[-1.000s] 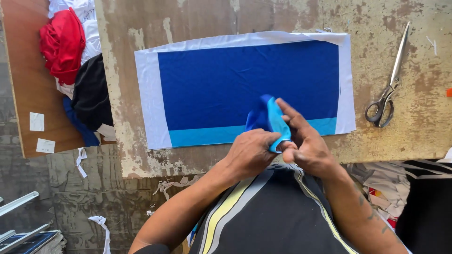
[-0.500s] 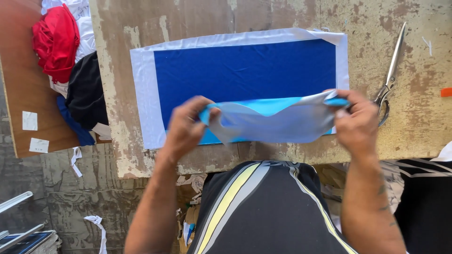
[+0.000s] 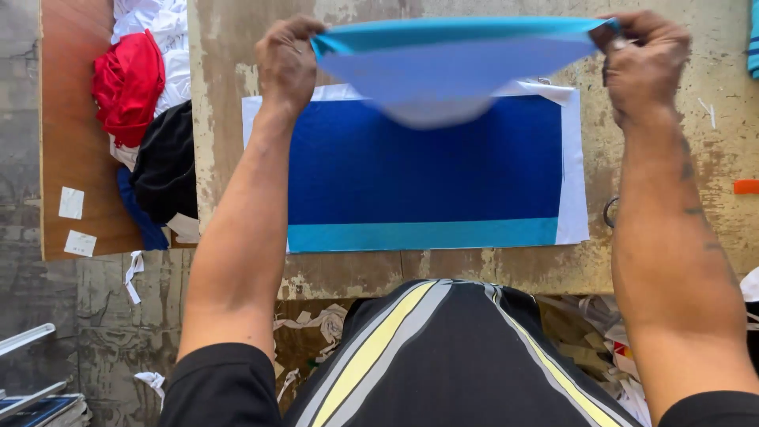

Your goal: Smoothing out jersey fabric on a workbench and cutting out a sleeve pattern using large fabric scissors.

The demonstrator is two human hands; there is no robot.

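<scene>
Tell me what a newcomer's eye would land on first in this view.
First, the light blue cloth stretched taut between the left hand and the right hand, held up over the far part of the worn table. Under it, a dark blue panel with a turquoise strip along its near edge lies flat on a white sheet. At the left, a red garment tops a heap of clothes.

Free room: bare worn table (image 3: 474, 273) strip near blue sheet (image 3: 427, 170), also far right corner. Obstacles: light-blue cloth (image 3: 451, 67) stretched betw left hand (image 3: 286, 59) & right hand (image 3: 644, 59), spans far side above sheet. Clothes heap (image 3: 146, 134) blocks left edge. Orange bit (image 3: 745, 187) at right edge.
</scene>
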